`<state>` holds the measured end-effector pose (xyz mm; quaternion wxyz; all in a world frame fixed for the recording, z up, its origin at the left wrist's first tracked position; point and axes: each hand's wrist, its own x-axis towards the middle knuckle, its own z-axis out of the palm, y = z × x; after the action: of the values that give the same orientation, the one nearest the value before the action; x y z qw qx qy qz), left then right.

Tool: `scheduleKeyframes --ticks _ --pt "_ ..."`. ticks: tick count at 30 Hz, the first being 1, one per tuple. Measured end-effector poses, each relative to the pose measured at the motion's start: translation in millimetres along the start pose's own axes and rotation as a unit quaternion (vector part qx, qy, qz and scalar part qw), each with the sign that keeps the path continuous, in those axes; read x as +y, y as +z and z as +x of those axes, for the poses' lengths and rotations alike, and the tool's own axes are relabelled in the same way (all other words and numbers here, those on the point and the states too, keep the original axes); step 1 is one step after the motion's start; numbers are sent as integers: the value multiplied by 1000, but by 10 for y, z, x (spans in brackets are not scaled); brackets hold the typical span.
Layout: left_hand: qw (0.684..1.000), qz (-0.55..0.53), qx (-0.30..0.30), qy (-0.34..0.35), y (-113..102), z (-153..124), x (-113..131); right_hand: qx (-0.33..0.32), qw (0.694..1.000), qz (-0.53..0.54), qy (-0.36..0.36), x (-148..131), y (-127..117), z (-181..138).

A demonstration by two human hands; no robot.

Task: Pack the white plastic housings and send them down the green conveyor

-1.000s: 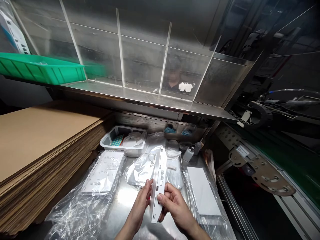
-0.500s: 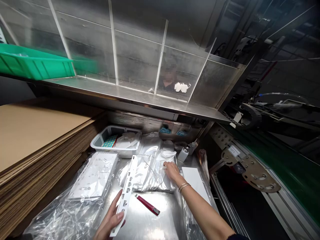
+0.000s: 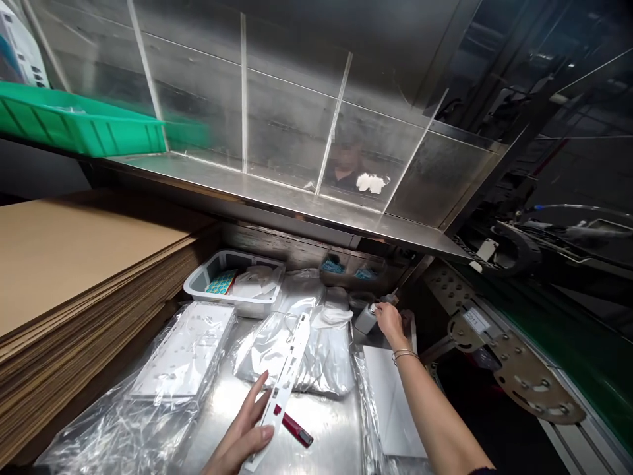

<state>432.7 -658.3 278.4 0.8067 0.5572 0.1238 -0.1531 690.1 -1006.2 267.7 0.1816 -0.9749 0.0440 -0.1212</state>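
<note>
My left hand [image 3: 242,429] grips a long white slotted strip [image 3: 289,369] near its lower end, thumb on top, and holds it tilted above the metal table. Beneath the strip lies a dark red utility knife [image 3: 297,430], partly covered by it. At the back right, my right hand [image 3: 390,322] has its fingers closed at the top of a small white bottle [image 3: 366,320]. The fingers hide most of the bottle's cap. A crumpled white cloth [image 3: 333,316] rests on clear plastic bags [image 3: 321,369] between the two hands.
Wrapped white panels [image 3: 185,349] lie left, more white sheets [image 3: 393,402] right. A grey bin [image 3: 198,280] stands behind. Stacked cardboard [image 3: 99,237] borders the left side, with a green tray [image 3: 119,135] on the metal shelf [image 3: 277,191]. Machinery [image 3: 524,382] is at right.
My right hand has moved from the white cloth rightward to the top of the bottle. The left hand and the strip have shifted right, now over the knife. The view has turned slightly.
</note>
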Motion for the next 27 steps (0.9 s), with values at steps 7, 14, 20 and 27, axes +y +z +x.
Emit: scheduleKeyframes --ticks 7,14,20,27 --pt "1000 29 -12 0 38 -3 119 -1 963 185 -197 -821 -257 -781" --pt "999 14 -30 12 33 -94 206 -40 815 228 -532 -1762 -428 -1780" --pt "1000 -23 6 2 72 -205 228 -58 802 229 -548 -1718 -394 -1772" --pt "993 -29 93 -63 -290 -699 22 -63 972 27 -224 -994 269 -1028"
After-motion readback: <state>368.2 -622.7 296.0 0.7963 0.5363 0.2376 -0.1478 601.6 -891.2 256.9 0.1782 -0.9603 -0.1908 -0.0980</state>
